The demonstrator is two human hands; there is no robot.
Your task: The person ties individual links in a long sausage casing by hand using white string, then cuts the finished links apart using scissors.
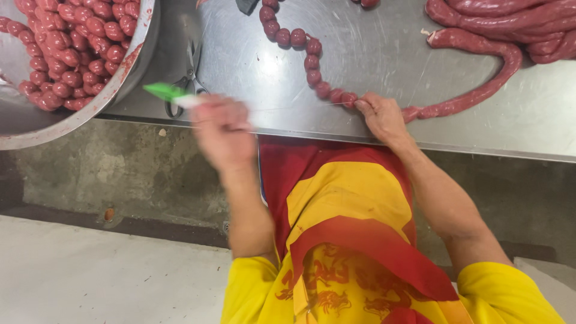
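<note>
My right hand (379,117) presses on a long red sausage (480,90) at the front edge of the steel table (372,54), right where a chain of small tied round links (312,60) ends. My left hand (223,129), blurred by motion, grips a green and white spool-like holder (171,95). A thin pale string (288,108) runs taut from that hand to my right fingers.
A large metal bowl (135,66) at the left holds several tied sausage links. Scissors (187,81) lie on the table beside the bowl. Coils of untied sausage (510,21) are piled at the back right. Concrete floor lies below the table edge.
</note>
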